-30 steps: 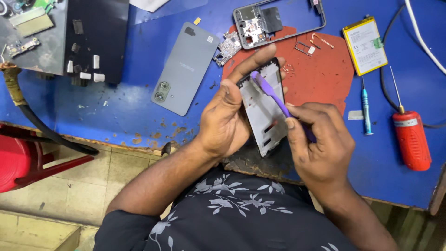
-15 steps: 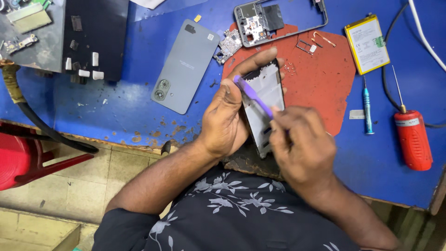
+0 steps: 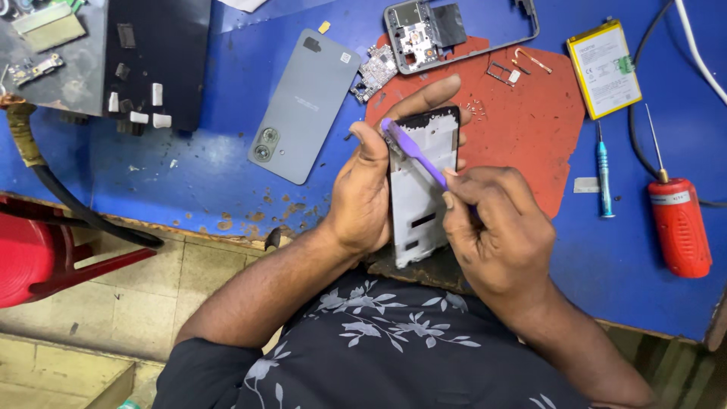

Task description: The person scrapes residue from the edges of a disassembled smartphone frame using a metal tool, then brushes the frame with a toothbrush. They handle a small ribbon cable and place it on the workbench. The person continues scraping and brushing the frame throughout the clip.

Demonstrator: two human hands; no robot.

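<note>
Labels first: yellow-and-white rectangular battery (image 3: 603, 68) at upper right of frame, flat on blue bench (image 3: 189, 189), small green patch at one edge. White label band on red cylindrical tool (image 3: 679, 226) at right edge, thin metal tip pointing up-frame. Small white tag (image 3: 585, 185) lying between red mat (image 3: 530, 121) and blue-handled screwdriver (image 3: 603, 170).

Centre of frame: phone display frame (image 3: 418, 189), held tilted above near edge of red mat, pale inner side up. Left hand (image 3: 363, 204) wrapped around its left edge, thumb on the rim, fingers behind reaching past the top. Right hand (image 3: 496, 231) closed narrow on purple pry tool (image 3: 413, 151), tool tip touching the frame's upper left corner near the left thumb.

Around: grey back cover (image 3: 303, 106) with twin camera rings, upper centre-left, well apart from hands. Small circuit board (image 3: 375, 70) just beside it. Stripped phone chassis (image 3: 447, 30) at top centre, overlapping mat's upper edge. Dark tray (image 3: 155, 60) with small white parts, upper left. Black cable (image 3: 68, 208) along bench edge at left; red stool (image 3: 38, 257) below it.
</note>
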